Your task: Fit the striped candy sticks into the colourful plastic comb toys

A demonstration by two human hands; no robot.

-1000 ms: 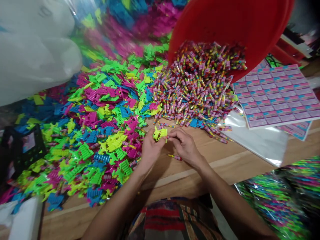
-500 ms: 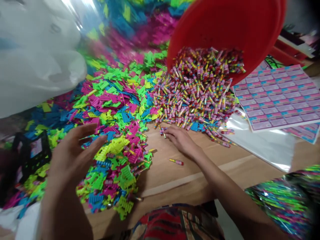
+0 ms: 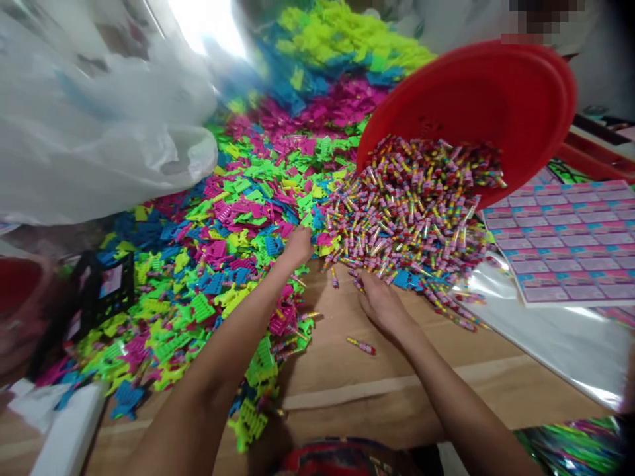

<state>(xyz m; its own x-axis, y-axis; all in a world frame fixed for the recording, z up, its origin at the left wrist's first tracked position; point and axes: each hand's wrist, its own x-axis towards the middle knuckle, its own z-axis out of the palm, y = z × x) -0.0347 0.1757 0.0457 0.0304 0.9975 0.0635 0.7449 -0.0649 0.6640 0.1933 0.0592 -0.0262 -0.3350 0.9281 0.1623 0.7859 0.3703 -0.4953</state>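
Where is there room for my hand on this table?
Bare wood table shows below the right hand, around a loose striped stick, beside the neon plastic pieces. It is crowded at the striped stick heap under the red bowl.

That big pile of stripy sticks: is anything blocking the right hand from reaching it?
No, nothing visible is in the way. The right hand is over the bare wooden table, right at the edge of the pile of striped sticks, with just a few loose sticks near its fingertips.
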